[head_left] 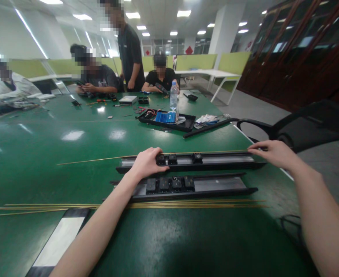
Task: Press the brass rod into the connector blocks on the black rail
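Observation:
My left hand (149, 163) grips the far black channel (227, 158) across its width, thumb on the near wall and fingertips over the far edge. A thin brass-coloured rod (85, 161) runs along that far edge and sticks out well to the left. My right hand (273, 152) pinches the rod's right end just beyond the channel. Several small black blocks sit inside the channel, one block (197, 157) apart from the others. Nearer to me lies a second black channel (221, 185) with several black blocks (164, 184) in a row.
More long brass rods (204, 205) lie on the green table (157, 238) in front of the channels. A black-and-white panel (61, 234) is under my left forearm. Beyond are a black tray (189, 122), a water bottle (173, 96) and gloves (206, 120). Several people are across the table.

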A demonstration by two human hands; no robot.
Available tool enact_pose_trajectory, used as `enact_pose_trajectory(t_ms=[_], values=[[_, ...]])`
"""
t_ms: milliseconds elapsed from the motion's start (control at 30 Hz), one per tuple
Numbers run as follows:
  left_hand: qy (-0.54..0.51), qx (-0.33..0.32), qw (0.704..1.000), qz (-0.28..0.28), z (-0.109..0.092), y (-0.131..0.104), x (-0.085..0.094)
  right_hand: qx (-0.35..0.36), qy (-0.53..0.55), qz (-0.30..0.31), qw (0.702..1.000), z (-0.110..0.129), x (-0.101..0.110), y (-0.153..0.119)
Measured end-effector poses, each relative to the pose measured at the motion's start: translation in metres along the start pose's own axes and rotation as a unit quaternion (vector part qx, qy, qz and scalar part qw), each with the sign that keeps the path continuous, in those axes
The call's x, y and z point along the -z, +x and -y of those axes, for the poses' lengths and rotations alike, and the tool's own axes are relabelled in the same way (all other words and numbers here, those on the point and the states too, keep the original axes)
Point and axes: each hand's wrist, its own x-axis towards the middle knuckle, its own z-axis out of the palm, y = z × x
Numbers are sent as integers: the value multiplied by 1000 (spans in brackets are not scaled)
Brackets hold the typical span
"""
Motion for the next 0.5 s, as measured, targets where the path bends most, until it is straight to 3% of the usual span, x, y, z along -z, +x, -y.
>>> enact_pose_trajectory(t_ms=[200, 500], values=[[2, -2, 1000, -2, 0, 0, 0, -1, -5, -13, 1000, 1, 1, -2], [11, 2, 1000, 4, -2, -1, 3, 45, -22, -53, 997, 25, -4, -2]])
